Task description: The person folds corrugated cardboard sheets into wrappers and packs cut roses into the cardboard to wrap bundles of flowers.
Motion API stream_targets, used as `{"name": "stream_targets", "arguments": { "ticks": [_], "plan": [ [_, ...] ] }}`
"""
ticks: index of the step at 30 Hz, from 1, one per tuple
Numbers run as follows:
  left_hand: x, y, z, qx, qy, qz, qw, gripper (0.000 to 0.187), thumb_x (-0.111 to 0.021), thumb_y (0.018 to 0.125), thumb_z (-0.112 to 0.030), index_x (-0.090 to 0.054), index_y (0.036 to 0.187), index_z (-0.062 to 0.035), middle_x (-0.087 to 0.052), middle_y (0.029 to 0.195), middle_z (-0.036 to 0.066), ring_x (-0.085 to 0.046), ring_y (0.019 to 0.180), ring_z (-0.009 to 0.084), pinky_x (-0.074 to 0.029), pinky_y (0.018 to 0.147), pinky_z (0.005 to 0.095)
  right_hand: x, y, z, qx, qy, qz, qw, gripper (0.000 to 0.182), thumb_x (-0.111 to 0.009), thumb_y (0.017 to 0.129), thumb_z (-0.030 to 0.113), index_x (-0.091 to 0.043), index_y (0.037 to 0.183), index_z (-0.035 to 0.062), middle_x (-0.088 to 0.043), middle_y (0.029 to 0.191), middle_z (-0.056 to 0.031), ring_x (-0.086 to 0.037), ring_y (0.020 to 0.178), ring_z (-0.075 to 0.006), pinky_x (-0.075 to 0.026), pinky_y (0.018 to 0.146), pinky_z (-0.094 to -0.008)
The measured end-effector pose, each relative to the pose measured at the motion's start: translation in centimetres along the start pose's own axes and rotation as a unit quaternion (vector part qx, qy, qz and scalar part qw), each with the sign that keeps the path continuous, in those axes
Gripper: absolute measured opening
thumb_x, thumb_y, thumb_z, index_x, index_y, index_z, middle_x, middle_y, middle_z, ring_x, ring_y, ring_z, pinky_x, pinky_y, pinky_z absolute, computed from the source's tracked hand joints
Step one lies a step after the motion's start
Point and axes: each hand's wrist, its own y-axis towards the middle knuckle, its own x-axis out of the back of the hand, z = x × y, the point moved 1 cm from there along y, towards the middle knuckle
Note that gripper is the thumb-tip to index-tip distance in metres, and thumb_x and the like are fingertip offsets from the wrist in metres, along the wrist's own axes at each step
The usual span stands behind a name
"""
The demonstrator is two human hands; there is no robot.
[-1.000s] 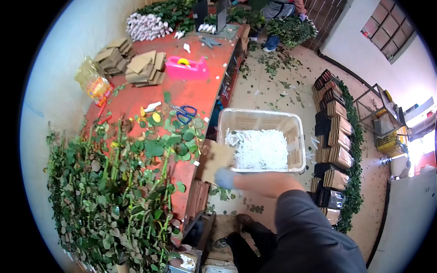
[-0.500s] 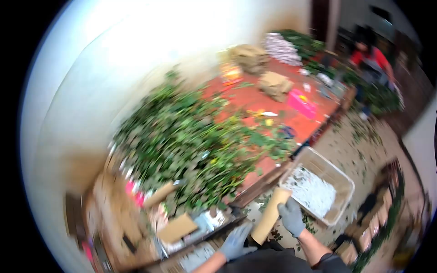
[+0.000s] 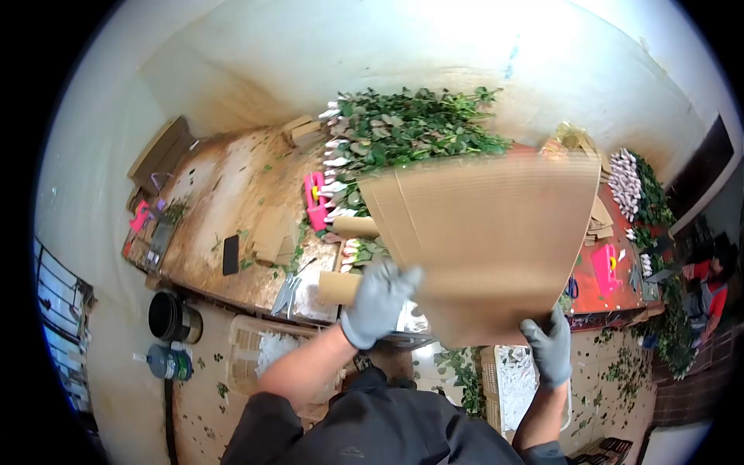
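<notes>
A large brown cardboard sheet point(image 3: 496, 240) is spread in front of me, covering part of the table. My right hand point(image 3: 550, 349), in a grey glove, pinches its lower right corner between thumb and fingers. Over the sheet's lower left edge is my left hand point(image 3: 380, 301), also gloved, its fingers bent and slightly blurred; whether it touches the cardboard is unclear. Behind the sheet lies a pile of leafy stems point(image 3: 426, 124) with white-wrapped heads at its left end.
A pink tool point(image 3: 315, 200) and a black phone point(image 3: 231, 255) rest on the wooden table point(image 3: 209, 209). Crates of white scraps stand below, including one point(image 3: 490, 387) at right. A black bucket point(image 3: 172, 318) is at left. Another person point(image 3: 707, 294) is at far right.
The view has swung left. The cardboard, a narrow roll before, is now opened out wide. My hands have moved apart, the right still on the cardboard.
</notes>
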Motion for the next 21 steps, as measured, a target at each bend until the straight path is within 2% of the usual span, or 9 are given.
{"name": "stream_targets", "arguments": {
  "ticks": [1,3,6,9,11,12,13,15,21],
  "plan": [
    [0.6,1.4,-1.6,-0.047,-0.052,-0.030,0.997,0.026,-0.059,0.104,-0.020,-0.057,0.080,-0.0089,-0.049,0.073,-0.008,-0.042,0.067,0.0048,-0.039,0.062,0.0229,-0.9,1.1,1.8,-0.003,0.017,0.041,0.999,0.036,-0.072,0.093,0.019,-0.063,0.121,-0.0022,-0.066,0.102,-0.0029,-0.058,0.092,-0.0113,-0.049,0.084,-0.0279],
    [3.2,3.8,-5.3,-0.149,-0.103,-0.021,0.983,0.023,-0.060,0.103,-0.015,-0.052,0.082,-0.0101,-0.046,0.074,-0.007,-0.040,0.067,0.0053,-0.038,0.063,0.0227,-2.9,3.7,4.2,0.010,-0.046,0.092,0.995,0.025,-0.067,0.097,0.015,-0.065,0.115,-0.0023,-0.065,0.092,0.0002,-0.055,0.081,-0.0081,-0.047,0.075,-0.0241],
    [5.9,6.3,-9.2,-0.249,-0.110,0.003,0.962,0.010,-0.062,0.100,-0.014,-0.059,0.093,-0.0070,-0.054,0.078,-0.005,-0.048,0.072,0.0055,-0.043,0.068,0.0234,-7.2,8.3,7.4,0.092,0.018,0.034,0.995,0.020,-0.062,0.100,0.013,-0.066,0.112,-0.0021,-0.065,0.089,0.0008,-0.054,0.080,-0.0068,-0.047,0.076,-0.0244],
    [8.5,7.2,-10.7,-0.173,-0.040,-0.050,0.983,0.015,-0.065,0.097,-0.014,-0.064,0.107,-0.0029,-0.065,0.088,-0.001,-0.055,0.080,0.0064,-0.046,0.076,0.0237,-11.8,12.1,10.4,0.175,0.101,-0.021,0.979,0.024,-0.062,0.103,0.023,-0.064,0.114,0.0020,-0.065,0.101,0.0006,-0.055,0.089,-0.0063,-0.044,0.082,-0.0226],
    [13.1,8.2,-8.4,-0.007,0.130,0.066,0.989,0.029,-0.069,0.094,-0.015,-0.066,0.116,0.0021,-0.071,0.099,0.002,-0.060,0.087,0.0087,-0.048,0.081,0.0249,-14.9,14.3,10.4,0.183,0.142,-0.050,0.971,0.024,-0.060,0.104,0.022,-0.063,0.116,0.0021,-0.066,0.103,0.0000,-0.056,0.091,-0.0067,-0.044,0.084,-0.0230],
    [14.6,8.1,-6.9,0.006,0.224,0.040,0.974,0.028,-0.071,0.094,-0.016,-0.067,0.109,0.0068,-0.073,0.093,0.009,-0.060,0.081,0.0085,-0.049,0.076,0.0273,-16.1,15.3,10.1,0.199,0.184,-0.072,0.960,0.024,-0.059,0.105,0.022,-0.063,0.118,0.0022,-0.066,0.105,-0.0005,-0.057,0.092,-0.0071,-0.045,0.085,-0.0234],
    [16.4,8.3,-5.5,0.016,0.223,0.051,0.973,0.028,-0.071,0.094,-0.016,-0.067,0.109,0.0068,-0.073,0.093,0.009,-0.060,0.081,0.0085,-0.049,0.076,0.0273,-17.2,16.3,9.1,0.182,0.194,-0.060,0.962,0.022,-0.058,0.105,0.019,-0.063,0.118,0.0021,-0.068,0.106,-0.0007,-0.057,0.093,-0.0065,-0.046,0.085,-0.0234],
    [19.6,9.1,-2.7,0.180,0.439,0.036,0.880,0.028,-0.072,0.093,-0.018,-0.069,0.101,0.0080,-0.071,0.082,0.018,-0.061,0.072,0.0132,-0.050,0.070,0.0330,-19.3,17.0,6.6,0.141,0.131,-0.043,0.980,0.021,-0.058,0.106,0.018,-0.063,0.118,0.0021,-0.068,0.107,-0.0007,-0.056,0.092,-0.0057,-0.046,0.084,-0.0235],
    [22.9,9.0,3.2,0.122,0.448,0.083,0.882,0.026,-0.072,0.090,-0.019,-0.070,0.092,0.0068,-0.068,0.072,0.021,-0.057,0.058,0.0248,-0.046,0.060,0.0403,-24.2,17.7,-0.3,0.071,0.109,-0.078,0.988,0.021,-0.059,0.104,0.014,-0.065,0.116,-0.0015,-0.067,0.102,-0.0008,-0.056,0.088,-0.0069,-0.047,0.081,-0.0244]
  ]
}}
